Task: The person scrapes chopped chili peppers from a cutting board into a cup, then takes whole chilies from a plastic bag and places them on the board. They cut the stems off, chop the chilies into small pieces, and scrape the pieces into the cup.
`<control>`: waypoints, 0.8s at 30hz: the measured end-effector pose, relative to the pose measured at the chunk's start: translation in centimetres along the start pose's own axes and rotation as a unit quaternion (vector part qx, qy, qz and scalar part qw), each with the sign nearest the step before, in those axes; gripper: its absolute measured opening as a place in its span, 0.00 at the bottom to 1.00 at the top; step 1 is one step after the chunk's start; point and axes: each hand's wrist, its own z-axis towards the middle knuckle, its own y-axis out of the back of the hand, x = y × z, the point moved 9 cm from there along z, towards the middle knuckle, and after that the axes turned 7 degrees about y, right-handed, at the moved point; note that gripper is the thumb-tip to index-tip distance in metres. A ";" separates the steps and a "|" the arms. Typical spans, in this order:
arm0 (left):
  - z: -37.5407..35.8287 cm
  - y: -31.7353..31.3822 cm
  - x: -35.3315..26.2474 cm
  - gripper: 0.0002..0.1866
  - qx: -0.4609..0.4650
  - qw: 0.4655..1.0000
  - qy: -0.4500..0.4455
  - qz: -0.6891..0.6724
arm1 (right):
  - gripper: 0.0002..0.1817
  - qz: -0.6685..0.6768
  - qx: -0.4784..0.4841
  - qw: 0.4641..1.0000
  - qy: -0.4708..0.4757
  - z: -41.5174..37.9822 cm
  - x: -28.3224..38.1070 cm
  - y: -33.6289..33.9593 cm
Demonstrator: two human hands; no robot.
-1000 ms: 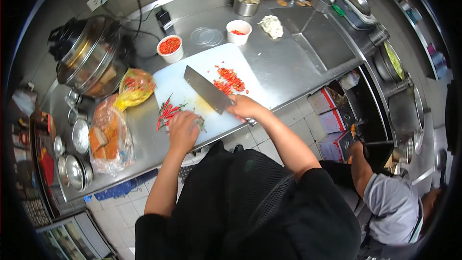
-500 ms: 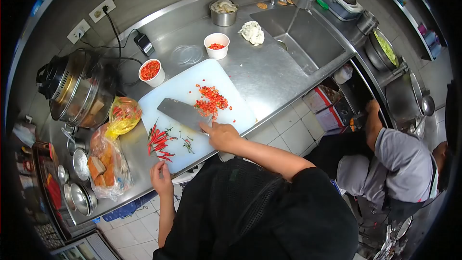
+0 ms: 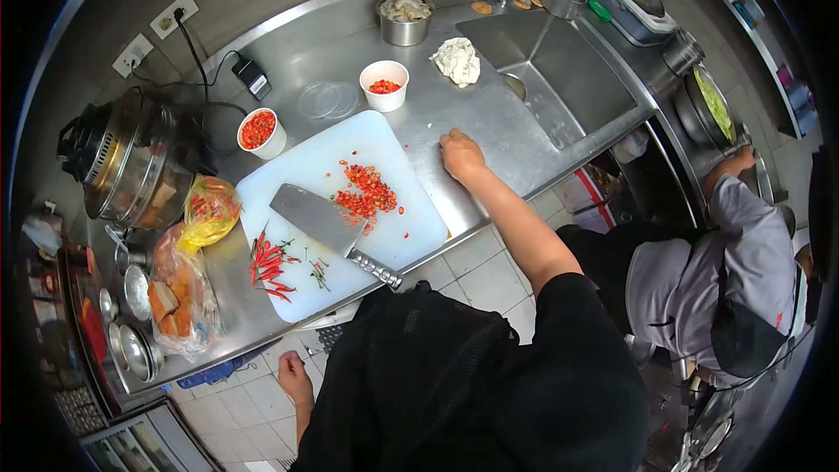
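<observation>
A cleaver lies flat on the white cutting board, its metal handle reaching over the counter's front edge. Chopped red chilies are heaped beside the blade. Whole red chilies and green stems lie near the board's lower left. My right hand is over the steel counter, right of the board, its fingers partly spread and holding nothing. Below the counter edge hangs my left hand, fingers loosely apart, with nothing in it. Behind the board are a cup of chopped chilies and a second cup.
A wadded white cloth, a metal pot and a sink are at the back. Bagged food and a glass-bowled appliance stand left. On the right, another person reaches toward the side counter.
My right hand has let go of the cleaver and moved right, off the board. My left hand has dropped lower, away from the board. The other person's arm has moved up toward the side counter.
</observation>
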 end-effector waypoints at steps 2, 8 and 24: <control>-1.9 -0.5 8.1 0.10 -0.004 0.999 0.045 0.026 | 0.10 -0.008 0.043 0.999 0.013 0.3 0.1 -1.3; -10.8 -1.6 22.1 0.17 0.022 0.926 0.242 0.288 | 0.09 0.028 -0.002 0.996 0.085 2.4 3.0 -1.4; -5.7 -1.7 13.0 0.17 -0.043 0.981 0.131 0.135 | 0.06 0.023 -0.056 0.993 0.102 4.7 5.0 -4.2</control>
